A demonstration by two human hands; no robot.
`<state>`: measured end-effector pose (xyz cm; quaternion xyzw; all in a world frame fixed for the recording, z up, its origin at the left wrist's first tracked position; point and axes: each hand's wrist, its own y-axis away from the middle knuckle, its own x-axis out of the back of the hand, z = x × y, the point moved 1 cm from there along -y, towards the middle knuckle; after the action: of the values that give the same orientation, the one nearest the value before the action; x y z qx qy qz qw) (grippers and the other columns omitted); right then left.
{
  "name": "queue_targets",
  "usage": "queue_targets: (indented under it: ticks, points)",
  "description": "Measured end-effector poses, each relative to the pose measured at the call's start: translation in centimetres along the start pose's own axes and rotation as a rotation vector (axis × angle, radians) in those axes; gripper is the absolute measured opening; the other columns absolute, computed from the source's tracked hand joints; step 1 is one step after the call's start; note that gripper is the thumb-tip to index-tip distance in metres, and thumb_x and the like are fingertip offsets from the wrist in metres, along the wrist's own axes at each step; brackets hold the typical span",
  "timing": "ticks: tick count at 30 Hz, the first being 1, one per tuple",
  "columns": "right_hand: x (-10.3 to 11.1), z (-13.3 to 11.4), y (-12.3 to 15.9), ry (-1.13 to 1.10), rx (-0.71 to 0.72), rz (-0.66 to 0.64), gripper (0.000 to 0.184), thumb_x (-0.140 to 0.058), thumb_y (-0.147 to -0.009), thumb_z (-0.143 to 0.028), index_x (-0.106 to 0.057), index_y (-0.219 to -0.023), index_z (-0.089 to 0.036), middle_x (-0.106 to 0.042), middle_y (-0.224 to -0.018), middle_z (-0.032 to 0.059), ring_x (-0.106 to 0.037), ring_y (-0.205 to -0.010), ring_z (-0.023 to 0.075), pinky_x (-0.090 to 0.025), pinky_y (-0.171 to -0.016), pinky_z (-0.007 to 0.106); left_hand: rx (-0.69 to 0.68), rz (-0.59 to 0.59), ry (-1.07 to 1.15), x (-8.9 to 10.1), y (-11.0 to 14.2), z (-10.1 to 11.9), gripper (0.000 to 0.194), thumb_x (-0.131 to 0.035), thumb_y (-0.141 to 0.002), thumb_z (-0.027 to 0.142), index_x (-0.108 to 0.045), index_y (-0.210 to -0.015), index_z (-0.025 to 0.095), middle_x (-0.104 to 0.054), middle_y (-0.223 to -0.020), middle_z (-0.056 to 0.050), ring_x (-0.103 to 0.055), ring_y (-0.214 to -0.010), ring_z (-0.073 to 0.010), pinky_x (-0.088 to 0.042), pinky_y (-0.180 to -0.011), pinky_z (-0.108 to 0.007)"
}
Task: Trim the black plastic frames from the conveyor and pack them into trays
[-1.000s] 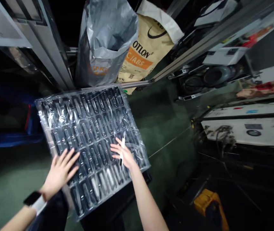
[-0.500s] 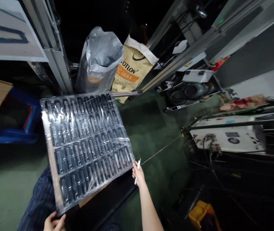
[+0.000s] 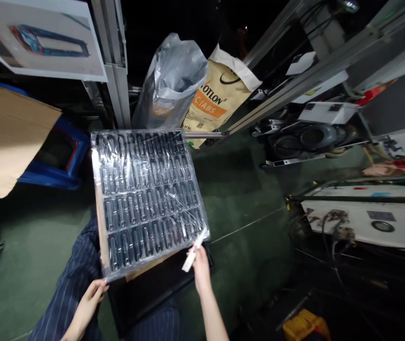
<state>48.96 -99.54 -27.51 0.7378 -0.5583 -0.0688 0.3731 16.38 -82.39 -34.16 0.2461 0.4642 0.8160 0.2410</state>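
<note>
L hand (image 3: 94, 291): thumb + fingers pinched on near-L corner of film-wrapped tray (image 3: 152, 221). R hand (image 3: 200, 263): fingers clamped on white pen-like tool (image 3: 192, 255), near-R corner; slip + sharp tip cd nick film. Tray's far edge nr grey bag (image 3: 174, 97); hard shove cd bump it.

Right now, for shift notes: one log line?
left hand: grips tray, near-left corner; right hand: holds white tool, near-right corner; bags: beyond tray

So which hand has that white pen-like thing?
The right hand, holding the slim white tool by the near right corner of the film-covered tray; the left hand pinches the near left corner, with no tool showing.
</note>
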Motion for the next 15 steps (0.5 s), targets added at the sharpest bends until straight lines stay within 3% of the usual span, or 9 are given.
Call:
queue_targets:
  ticks: [3, 5, 8, 10, 15]
  points:
    - [-4.7, 1.5, 6.5, 0.069, -0.067, -0.424, 0.048, -0.047, -0.087, -0.057, -0.058, -0.109, -0.016, -0.059, -0.067, -0.0009, -0.053, -0.047, 0.0109, -0.045, -0.047, 0.022, 0.027, -0.036, 0.014, -0.4, 0.5, -0.2, 0.069, -0.062, -0.049, 0.082, -0.064, -0.085, 0.023, -0.073, -0.095, -0.008, -0.069, -0.082, -0.0289, -0.054, -0.075, -0.040]
    - [-7.2, 2.2, 10.0, 0.329, 0.053, -0.583, 0.036, -0.040, -0.094, -0.045, -0.059, -0.107, -0.018, -0.062, -0.072, 0.0013, -0.058, -0.056, 0.0135, -0.047, -0.052, 0.023, 0.032, -0.048, 0.014, -0.7, 0.7, -0.3, 0.071, -0.065, -0.048, 0.079, -0.066, -0.090, 0.022, -0.074, -0.092, -0.008, -0.068, -0.072, -0.0249, -0.054, -0.071, -0.036]
    - [-9.4, 2.7, 13.0, 0.807, 0.277, -0.716, 0.026, -0.042, -0.094, -0.030, -0.062, -0.110, -0.024, -0.069, -0.092, 0.0045, -0.066, -0.080, 0.0202, -0.052, -0.070, 0.029, 0.030, -0.052, 0.013, -0.9, 0.9, -0.5, 0.068, -0.069, -0.050, 0.073, -0.071, -0.091, 0.019, -0.073, -0.095, -0.007, -0.065, -0.069, -0.0207, -0.054, -0.071, -0.032]
    - [-10.1, 2.7, 13.7, 1.050, 0.324, -0.770, 0.031, -0.047, -0.092, -0.029, -0.058, -0.122, -0.029, -0.070, -0.101, 0.0050, -0.068, -0.084, 0.0235, -0.054, -0.074, 0.034, 0.028, -0.040, 0.021, -1.0, 1.0, -0.7, 0.066, -0.069, -0.052, 0.072, -0.073, -0.089, 0.018, -0.072, -0.095, -0.006, -0.063, -0.068, -0.0189, -0.053, -0.071, -0.030]
    - [-11.7, 2.6, 13.9, 1.266, 0.425, -0.818, 0.041, -0.046, -0.093, -0.031, -0.049, -0.134, -0.029, -0.068, -0.106, 0.0082, -0.068, -0.088, 0.0265, -0.056, -0.072, 0.039, 0.035, -0.009, 0.063, -1.0, 1.1, -1.5, 0.064, -0.070, -0.050, 0.072, -0.072, -0.087, 0.019, -0.071, -0.087, -0.003, -0.063, -0.069, -0.0192, -0.053, -0.072, -0.030]
